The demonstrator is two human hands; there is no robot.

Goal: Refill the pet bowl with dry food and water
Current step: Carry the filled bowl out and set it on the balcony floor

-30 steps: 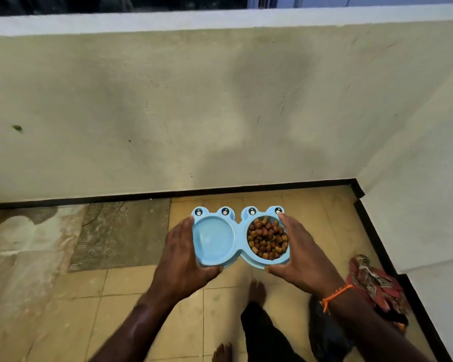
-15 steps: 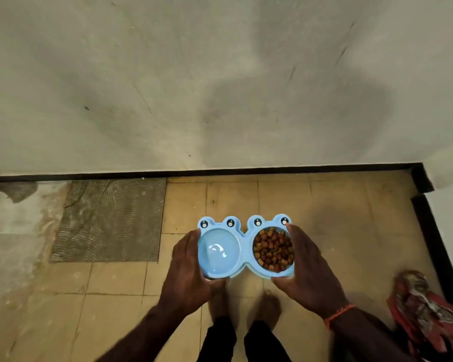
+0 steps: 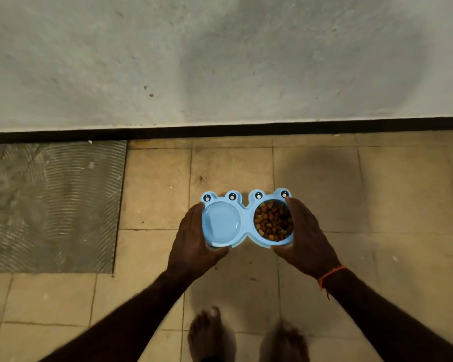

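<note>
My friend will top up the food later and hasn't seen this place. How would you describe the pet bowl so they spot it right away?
Look above the tan tiled floor, near the grey wall with the black skirting. Between the left hand and right hand is a light blue double pet bowl. It has four cartoon frog eyes on its far edge, brown kibble in the right cup, and a left cup with no kibble.

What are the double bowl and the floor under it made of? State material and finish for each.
Double bowl: looks like moulded plastic, smooth light-blue, slightly glossy, with a sheen in the left well. Floor: likely matte beige ceramic tile, judging by its grid of grout lines; worn, dusty.
</note>
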